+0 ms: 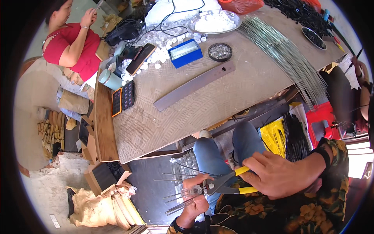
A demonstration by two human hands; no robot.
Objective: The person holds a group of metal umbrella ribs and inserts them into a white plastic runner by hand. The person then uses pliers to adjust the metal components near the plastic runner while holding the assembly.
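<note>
My right hand [276, 175] is wrapped round a pair of pliers [223, 184] with yellow grips and dark jaws. The jaws point left and meet a small metal end beside my left hand [198, 203]. Closed in my left hand is a transparent plastic piece [190, 191] with several thin metal rods [175, 201] sticking out to the left. Whether the jaws grip the metal end, I cannot tell. Both hands are above my lap, in front of the table's near edge.
On the table [144, 132] lie a flat metal bar [194, 86], a blue box of thin rods [185, 54], a round dish of small parts [220, 52] and long wires [280, 50]. A bowl of white caps [215, 22] stands farther back. Another person [74, 46] is at the far left.
</note>
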